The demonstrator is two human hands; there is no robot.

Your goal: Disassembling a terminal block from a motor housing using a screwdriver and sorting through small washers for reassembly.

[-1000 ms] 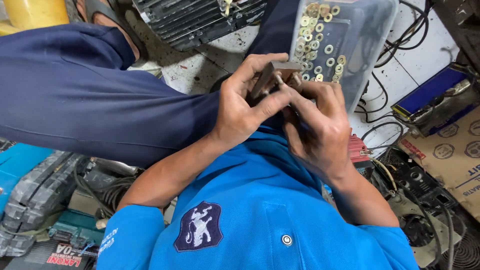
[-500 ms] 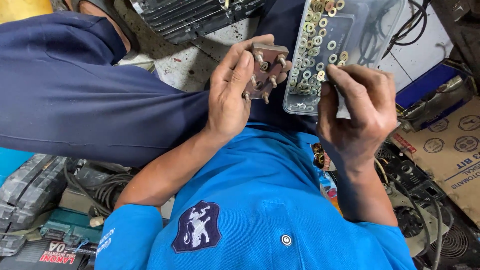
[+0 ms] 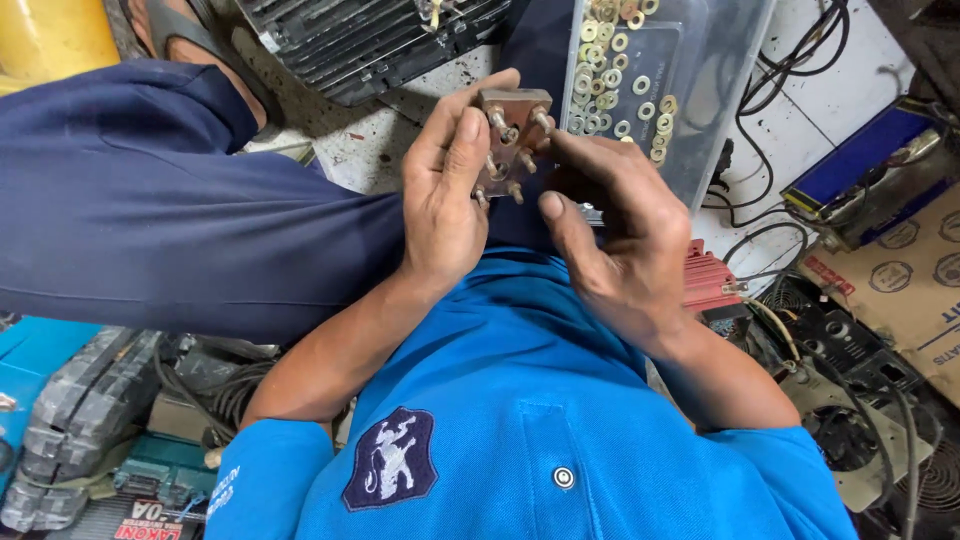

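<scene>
My left hand (image 3: 446,195) holds a small brown terminal block (image 3: 510,140) with several brass studs, fingers wrapped round its left side and thumb laid on its face. My right hand (image 3: 620,235) meets it from the right, index finger and thumb pinching at one of the upper studs; whether a small part sits between them is hidden. Both hands are raised in front of my blue shirt, above my dark blue trouser leg (image 3: 180,200).
A clear plastic box (image 3: 700,90) of brass washers lies just beyond the hands. A ribbed grey motor housing (image 3: 350,40) sits at top centre. Black cables, a red finned part (image 3: 712,280) and cardboard lie right; grey parts and a teal tool lie lower left.
My right hand has come back from the washer box to the terminal block, its fingertips now on a stud. My left hand has kept hold of the block.
</scene>
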